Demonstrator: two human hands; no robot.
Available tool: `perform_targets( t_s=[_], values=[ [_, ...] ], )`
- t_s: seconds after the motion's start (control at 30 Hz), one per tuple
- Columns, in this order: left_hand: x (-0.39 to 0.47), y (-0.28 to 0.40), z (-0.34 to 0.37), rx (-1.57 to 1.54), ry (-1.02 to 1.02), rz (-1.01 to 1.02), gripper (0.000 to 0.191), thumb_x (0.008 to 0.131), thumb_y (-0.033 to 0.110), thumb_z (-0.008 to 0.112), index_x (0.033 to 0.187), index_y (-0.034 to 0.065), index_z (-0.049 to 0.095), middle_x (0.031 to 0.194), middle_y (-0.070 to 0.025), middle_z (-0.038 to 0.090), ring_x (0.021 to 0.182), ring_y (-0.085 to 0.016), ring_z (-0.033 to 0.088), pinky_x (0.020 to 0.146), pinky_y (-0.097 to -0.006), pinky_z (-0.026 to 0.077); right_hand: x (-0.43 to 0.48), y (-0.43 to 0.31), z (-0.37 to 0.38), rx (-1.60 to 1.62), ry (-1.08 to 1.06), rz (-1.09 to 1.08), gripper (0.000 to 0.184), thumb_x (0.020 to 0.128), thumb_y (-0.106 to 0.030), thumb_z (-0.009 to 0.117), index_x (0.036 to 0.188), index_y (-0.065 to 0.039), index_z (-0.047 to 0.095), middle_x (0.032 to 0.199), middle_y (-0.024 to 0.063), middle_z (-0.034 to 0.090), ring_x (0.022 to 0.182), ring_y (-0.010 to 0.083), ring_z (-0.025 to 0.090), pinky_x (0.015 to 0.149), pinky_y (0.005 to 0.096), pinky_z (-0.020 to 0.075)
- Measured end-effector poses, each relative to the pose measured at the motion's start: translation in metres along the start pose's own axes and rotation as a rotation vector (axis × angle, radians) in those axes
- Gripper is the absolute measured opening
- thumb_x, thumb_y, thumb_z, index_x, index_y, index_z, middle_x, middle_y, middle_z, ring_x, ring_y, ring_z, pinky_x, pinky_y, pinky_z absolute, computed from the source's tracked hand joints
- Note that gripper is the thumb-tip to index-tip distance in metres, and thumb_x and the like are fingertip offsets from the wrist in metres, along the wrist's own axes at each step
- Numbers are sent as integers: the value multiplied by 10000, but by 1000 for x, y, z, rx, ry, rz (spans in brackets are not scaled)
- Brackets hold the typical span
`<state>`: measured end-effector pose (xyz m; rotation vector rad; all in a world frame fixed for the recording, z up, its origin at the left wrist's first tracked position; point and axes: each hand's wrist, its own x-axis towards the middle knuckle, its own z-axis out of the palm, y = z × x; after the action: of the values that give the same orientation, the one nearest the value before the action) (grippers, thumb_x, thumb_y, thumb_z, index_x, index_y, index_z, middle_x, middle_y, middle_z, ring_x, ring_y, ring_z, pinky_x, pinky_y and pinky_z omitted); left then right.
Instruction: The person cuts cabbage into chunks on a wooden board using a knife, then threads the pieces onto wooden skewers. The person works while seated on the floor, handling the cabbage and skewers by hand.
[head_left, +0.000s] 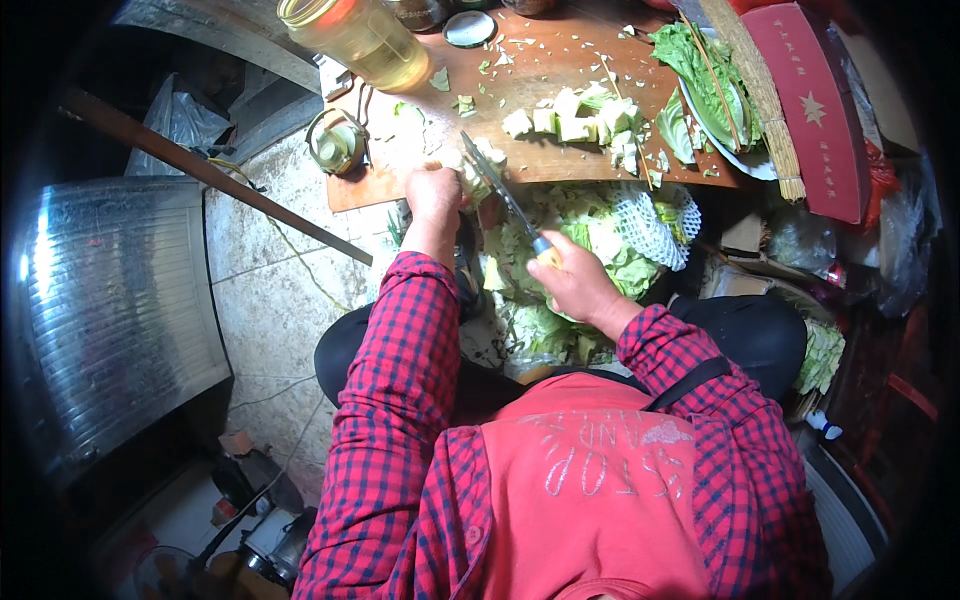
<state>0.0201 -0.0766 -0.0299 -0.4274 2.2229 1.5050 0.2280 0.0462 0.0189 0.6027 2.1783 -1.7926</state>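
My right hand (581, 277) grips the handle of a knife (501, 187), its dark blade pointing up and left to the table edge. My left hand (435, 191) is curled at the front edge of the wooden table (540, 161), beside the blade and against pale vegetable pieces (489, 156); what its fingers hold is hidden. Cut pale green chunks (577, 124) lie in a row on the table, with small scraps around them. Below the edge, between my knees, is a heap of leafy trimmings (555, 322).
A large jar of yellowish liquid (375, 56) and a tape roll (337, 142) stand at the table's left. At its right are a plate (720, 124) of green leaves, a straw bundle (765, 97) and a red box (810, 112). A wooden pole (225, 180) slants at left.
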Motion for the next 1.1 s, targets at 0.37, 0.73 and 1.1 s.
perform_targets(
  t_s=[0.37,0.73,1.1],
  values=[
    [42,0,-13,382,-73,280,454,734,33,598,1184,-15,641,877,-163,696,757,-227,670,675,-328,527,-33,-14,-20,130,11,81,535,911,-251,613,1329,39,445,738,75,591,543,143,557,532,308,480],
    [19,29,-21,535,-110,63,362,743,150,707,1078,17,670,917,-172,707,818,-251,689,765,-359,541,-5,-32,-51,-418,70,-22,501,861,-277,625,1282,-27,516,943,234,672,862,383,662,767,434,524],
    [17,23,-21,176,-316,52,346,819,154,690,1147,48,658,870,-59,654,683,-166,612,602,-329,532,-64,-23,-74,-568,-161,-60,486,828,-261,655,1276,-97,558,865,208,675,802,389,660,717,441,525]
  ],
)
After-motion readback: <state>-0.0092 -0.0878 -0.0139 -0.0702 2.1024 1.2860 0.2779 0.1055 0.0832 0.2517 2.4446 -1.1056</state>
